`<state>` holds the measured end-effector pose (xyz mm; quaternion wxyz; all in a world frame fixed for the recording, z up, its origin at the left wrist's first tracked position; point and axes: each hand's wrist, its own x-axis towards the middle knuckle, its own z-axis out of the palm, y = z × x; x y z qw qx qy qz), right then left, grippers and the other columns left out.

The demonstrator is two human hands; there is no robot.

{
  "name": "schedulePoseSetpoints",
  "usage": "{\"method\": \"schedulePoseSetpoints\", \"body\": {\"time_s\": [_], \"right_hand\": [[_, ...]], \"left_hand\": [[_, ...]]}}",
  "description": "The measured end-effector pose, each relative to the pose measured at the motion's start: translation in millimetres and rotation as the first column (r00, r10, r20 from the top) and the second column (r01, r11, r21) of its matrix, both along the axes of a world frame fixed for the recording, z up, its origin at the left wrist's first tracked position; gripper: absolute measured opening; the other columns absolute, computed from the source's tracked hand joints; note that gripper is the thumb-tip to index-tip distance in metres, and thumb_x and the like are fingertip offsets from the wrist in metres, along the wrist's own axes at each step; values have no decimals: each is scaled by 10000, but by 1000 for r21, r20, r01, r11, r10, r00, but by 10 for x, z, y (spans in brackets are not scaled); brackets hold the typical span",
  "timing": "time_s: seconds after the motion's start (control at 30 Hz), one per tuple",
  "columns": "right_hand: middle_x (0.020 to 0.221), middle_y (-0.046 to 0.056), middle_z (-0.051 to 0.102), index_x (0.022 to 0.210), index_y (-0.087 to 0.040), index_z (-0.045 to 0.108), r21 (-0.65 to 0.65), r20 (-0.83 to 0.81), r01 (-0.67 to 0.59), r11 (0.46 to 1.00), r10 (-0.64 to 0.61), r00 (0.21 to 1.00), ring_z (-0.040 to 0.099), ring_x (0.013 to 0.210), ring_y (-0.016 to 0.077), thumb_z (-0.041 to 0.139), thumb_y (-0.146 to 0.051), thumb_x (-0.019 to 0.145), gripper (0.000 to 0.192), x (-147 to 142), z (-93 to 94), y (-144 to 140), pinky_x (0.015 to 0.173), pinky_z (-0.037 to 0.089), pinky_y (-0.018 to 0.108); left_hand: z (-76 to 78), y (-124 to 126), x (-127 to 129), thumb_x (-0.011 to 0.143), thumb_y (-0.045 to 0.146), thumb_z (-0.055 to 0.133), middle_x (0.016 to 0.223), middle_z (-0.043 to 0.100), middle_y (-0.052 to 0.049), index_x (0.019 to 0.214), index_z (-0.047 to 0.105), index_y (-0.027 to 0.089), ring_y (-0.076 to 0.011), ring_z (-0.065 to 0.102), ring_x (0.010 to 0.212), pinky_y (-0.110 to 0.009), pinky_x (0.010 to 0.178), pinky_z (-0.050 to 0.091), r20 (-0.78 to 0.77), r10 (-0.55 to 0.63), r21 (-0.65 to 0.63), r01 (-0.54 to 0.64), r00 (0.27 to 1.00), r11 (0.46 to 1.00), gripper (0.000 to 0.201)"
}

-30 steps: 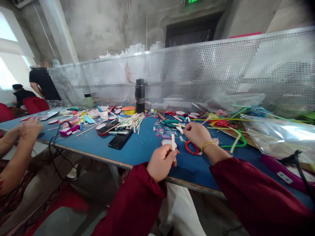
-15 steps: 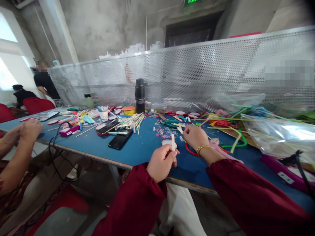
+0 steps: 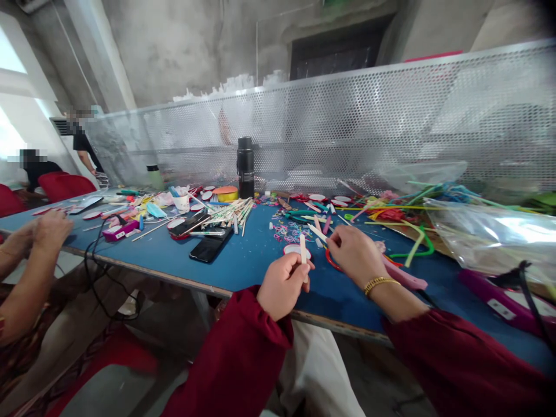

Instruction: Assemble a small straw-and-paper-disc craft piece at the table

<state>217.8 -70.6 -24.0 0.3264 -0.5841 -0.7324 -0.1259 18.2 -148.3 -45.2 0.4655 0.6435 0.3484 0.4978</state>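
My left hand (image 3: 283,285) is closed, pinching a pale flat craft stick (image 3: 303,246) upright between thumb and fingers. Just behind it on the blue table lies a round white disc with a red rim (image 3: 292,249), partly covered. To the right, my right hand (image 3: 357,255) pinches one end of another pale flat stick (image 3: 317,233) that points left over the table. Under this hand a red loop (image 3: 332,260) shows, and a pink item (image 3: 408,277) lies beside the wrist. Small coloured loops (image 3: 289,231) are scattered beyond the left hand.
A black bottle (image 3: 245,169) stands before a perforated metal screen (image 3: 330,133). A phone (image 3: 207,248) and a pile of thin sticks (image 3: 230,213) lie left. On the right are a clear plastic bag (image 3: 490,231) and a purple device (image 3: 495,298). A co-worker's hands (image 3: 52,231) are far left.
My right hand has drawn back slightly toward me and right, and the stick in its fingers now shows more clearly. My left hand keeps its stick almost in place.
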Motion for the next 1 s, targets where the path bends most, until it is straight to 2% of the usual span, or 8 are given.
{"method": "schedulePoseSetpoints", "body": {"time_s": [0.2, 0.37, 0.6, 0.77, 1.0], "right_hand": [[778, 67, 615, 697, -238, 445, 42, 12, -111, 993, 110, 994, 580, 777, 212, 498, -157, 873, 201, -216, -32, -179, 727, 409, 323], [780, 59, 609, 715, -236, 450, 9, 51, -142, 990, 141, 989, 584, 759, 203, 504, -171, 905, 209, -314, -99, -402, 710, 403, 314], [822, 87, 611, 770, -217, 500, 4, 143, -10, 1000, 9, 990, 585, 790, 219, 458, -175, 944, 184, -294, -79, -446, 692, 382, 319], [836, 97, 617, 788, -202, 539, 12, 176, 24, 1000, -26, 984, 569, 758, 215, 449, -181, 949, 185, -272, -64, -496, 670, 369, 324], [825, 107, 602, 715, -246, 440, 104, 100, 137, 985, -147, 984, 590, 828, 255, 466, -223, 939, 227, 62, -163, -729, 719, 416, 357]], "left_hand": [[-3, -13, -9, 983, 310, 495, 617, 566, 27, 922, 612, 159, -76, 427, 492, -221, 530, 353, 44, 62, 8, -63, 997, 998, 201], [6, -27, -6, 975, 305, 509, 618, 561, 30, 902, 605, 163, -74, 440, 500, -216, 540, 360, 41, 62, 0, -62, 997, 998, 186], [-2, -19, -12, 987, 347, 509, 622, 564, 30, 945, 621, 160, -73, 437, 497, -213, 533, 357, 29, 60, 15, -60, 998, 998, 222], [-3, -23, -15, 987, 337, 510, 622, 562, 29, 952, 620, 157, -73, 433, 494, -214, 528, 350, 30, 57, 11, -57, 998, 998, 214], [-14, -24, -16, 991, 347, 502, 633, 569, 27, 962, 618, 156, -72, 428, 497, -218, 541, 359, 30, 37, 11, -37, 999, 999, 226]]}}
